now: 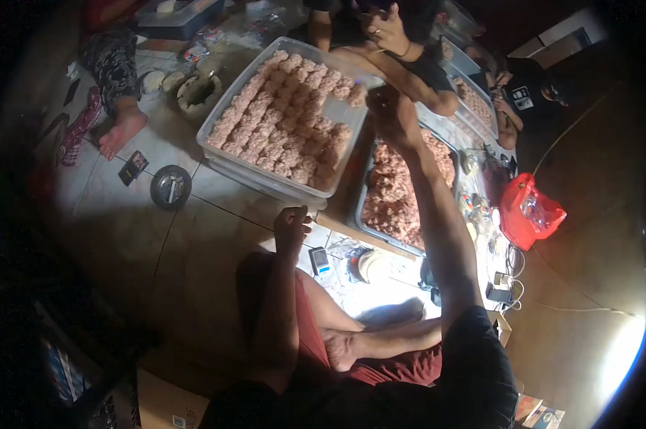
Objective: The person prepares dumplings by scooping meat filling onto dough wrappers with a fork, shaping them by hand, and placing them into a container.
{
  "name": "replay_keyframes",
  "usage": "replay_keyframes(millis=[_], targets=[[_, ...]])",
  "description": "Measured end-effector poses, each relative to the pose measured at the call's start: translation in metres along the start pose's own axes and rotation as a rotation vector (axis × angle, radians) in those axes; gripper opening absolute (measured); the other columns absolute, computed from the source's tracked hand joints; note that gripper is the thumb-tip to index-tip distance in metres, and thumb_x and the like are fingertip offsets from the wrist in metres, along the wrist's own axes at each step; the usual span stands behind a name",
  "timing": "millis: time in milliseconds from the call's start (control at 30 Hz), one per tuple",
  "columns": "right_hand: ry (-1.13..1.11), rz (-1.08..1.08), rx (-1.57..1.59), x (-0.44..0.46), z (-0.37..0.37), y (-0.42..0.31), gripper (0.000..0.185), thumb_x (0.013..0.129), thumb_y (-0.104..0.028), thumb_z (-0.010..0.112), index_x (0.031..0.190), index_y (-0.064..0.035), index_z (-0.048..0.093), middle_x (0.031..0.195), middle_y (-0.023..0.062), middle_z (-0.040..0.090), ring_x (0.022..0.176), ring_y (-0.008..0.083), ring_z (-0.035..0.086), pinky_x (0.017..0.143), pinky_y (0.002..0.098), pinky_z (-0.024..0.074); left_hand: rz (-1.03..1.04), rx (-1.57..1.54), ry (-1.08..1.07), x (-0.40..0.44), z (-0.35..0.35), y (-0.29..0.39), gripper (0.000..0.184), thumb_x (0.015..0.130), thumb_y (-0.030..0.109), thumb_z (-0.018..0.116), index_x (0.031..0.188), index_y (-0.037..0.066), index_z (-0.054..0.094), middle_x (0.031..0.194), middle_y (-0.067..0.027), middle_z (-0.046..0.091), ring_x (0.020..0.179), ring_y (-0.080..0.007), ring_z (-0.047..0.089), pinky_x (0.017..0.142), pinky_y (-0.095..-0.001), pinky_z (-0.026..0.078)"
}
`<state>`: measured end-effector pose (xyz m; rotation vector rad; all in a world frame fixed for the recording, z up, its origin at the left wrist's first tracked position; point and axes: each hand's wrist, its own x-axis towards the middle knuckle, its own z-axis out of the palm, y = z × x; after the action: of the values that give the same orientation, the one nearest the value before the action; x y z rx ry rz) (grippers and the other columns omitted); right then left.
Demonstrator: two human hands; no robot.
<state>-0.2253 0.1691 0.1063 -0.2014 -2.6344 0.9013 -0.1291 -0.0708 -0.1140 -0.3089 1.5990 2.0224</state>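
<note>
A clear plastic box (205, 146) holds rows of round clumps of minced meat (269, 125), with a gap near its upper right part. To its right, a grey tray (360, 207) is filled with loose minced meat (394, 200). My right hand (394, 114) reaches over the far end of this tray, beside the box's right edge; its fingers are dark and hard to make out. Below the box's near edge is my left hand (292, 225), fingers curled, with nothing clearly visible in them.
A co-worker's hand (387, 30) is raised beyond the box. Another person (530, 93) sits at the right by a second box (473, 107). A red bag (530, 211), a round ashtray (170, 187), a phone-like pack (133, 168) and a small device (319, 260) lie around.
</note>
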Motion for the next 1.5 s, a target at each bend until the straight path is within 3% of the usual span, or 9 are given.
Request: replay_keyframes(millis=[100,333,433,500,633,700,833,967,1500], targets=[[0.101,0.101,-0.182,-0.092,-0.067,-0.01,0.028,0.096,-0.027,0.061,0.093,0.0004,0.067,0.077,0.0119,0.069,0.067,0.0185,0.066,0.063,0.0347,0.0489,0.038,0.089,0.039,0.002,0.0,-0.004,0.031,0.094,0.035,0.067,0.104,0.006,0.064,0.083,-0.0051,0.068,0.062,-0.0119,0.061,0.054,-0.0271,0.045],[0.239,0.211,-0.258,-0.283,-0.167,0.085,0.017,0.09,-0.008,0.055,0.08,-0.0003,0.066,0.081,0.0203,0.069,0.072,0.0383,0.068,0.063,0.0433,0.0503,0.178,0.078,0.083,-0.026,0.004,0.001,0.036,0.093,0.04,0.068,0.086,0.005,0.066,0.083,-0.0045,0.066,0.073,-0.0128,0.063,0.066,-0.0274,0.051],[0.024,0.36,-0.582,-0.324,-0.186,0.096,0.025,0.094,-0.023,0.065,0.086,-0.0005,0.071,0.083,0.0225,0.07,0.079,0.0376,0.07,0.067,0.0439,0.0518,0.317,0.707,-0.007,-0.052,0.017,0.022,0.039,0.093,0.039,0.067,0.079,0.003,0.063,0.075,-0.0111,0.068,0.072,-0.0209,0.066,0.07,-0.0356,0.052],[0.226,0.185,-0.398,-0.335,-0.178,0.097,0.021,0.093,-0.021,0.064,0.085,-0.0028,0.07,0.071,0.0196,0.063,0.069,0.0393,0.065,0.059,0.0476,0.0487,0.633,0.718,-0.012,-0.089,0.05,0.008,0.033,0.092,0.035,0.069,0.087,0.003,0.066,0.081,-0.0142,0.07,0.074,-0.0256,0.068,0.07,-0.0397,0.052],[-0.247,0.308,-0.622,-0.301,-0.145,0.108,0.022,0.09,-0.023,0.063,0.088,-0.0011,0.068,0.086,0.0274,0.067,0.086,0.0444,0.067,0.074,0.0518,0.0525,1.131,1.013,-0.487,-0.136,0.101,-0.047,0.041,0.079,0.026,0.081,0.109,0.003,0.064,0.108,-0.0128,0.067,0.101,-0.032,0.065,0.089,-0.0439,0.05],[0.081,0.069,-0.512,-0.299,-0.104,0.155,0.014,0.086,-0.013,0.059,0.084,-0.0014,0.066,0.082,0.025,0.066,0.081,0.0434,0.067,0.07,0.0517,0.0532,1.497,1.231,-0.493,-0.131,0.099,-0.081,0.036,0.081,0.026,0.075,0.109,0.007,0.063,0.122,-0.0123,0.061,0.112,-0.0336,0.058,0.093,-0.0479,0.047],[0.079,-0.04,-0.674,-0.288,-0.114,0.114,0.019,0.09,-0.014,0.054,0.09,0.0008,0.067,0.084,0.0264,0.067,0.071,0.0397,0.068,0.053,0.0483,0.0521,1.323,1.482,-0.657,-0.109,0.095,-0.104,0.016,0.088,0.016,0.06,0.101,0.009,0.066,0.12,-0.0131,0.062,0.113,-0.0302,0.058,0.097,-0.0479,0.044],[-0.138,0.388,-0.878,-0.275,-0.156,0.068,0.022,0.093,-0.017,0.053,0.099,-0.0039,0.069,0.104,0.0196,0.068,0.093,0.0346,0.068,0.081,0.0501,0.0495,1.39,1.328,-0.609,-0.11,0.09,-0.101,0.009,0.088,0.017,0.061,0.087,0.01,0.065,0.102,-0.0115,0.067,0.098,-0.0292,0.063,0.09,-0.0476,0.046],[0.03,-0.125,-1.001,-0.265,-0.087,0.11,0.017,0.089,-0.015,0.05,0.089,-0.0099,0.066,0.086,0.011,0.066,0.086,0.031,0.063,0.102,0.0509,0.0341,0.909,0.91,-0.64,-0.113,0.094,-0.074,0.023,0.087,0.024,0.072,0.086,0.004,0.06,0.084,-0.0212,0.066,0.071,-0.0407,0.064,0.064,-0.0497,0.05]])
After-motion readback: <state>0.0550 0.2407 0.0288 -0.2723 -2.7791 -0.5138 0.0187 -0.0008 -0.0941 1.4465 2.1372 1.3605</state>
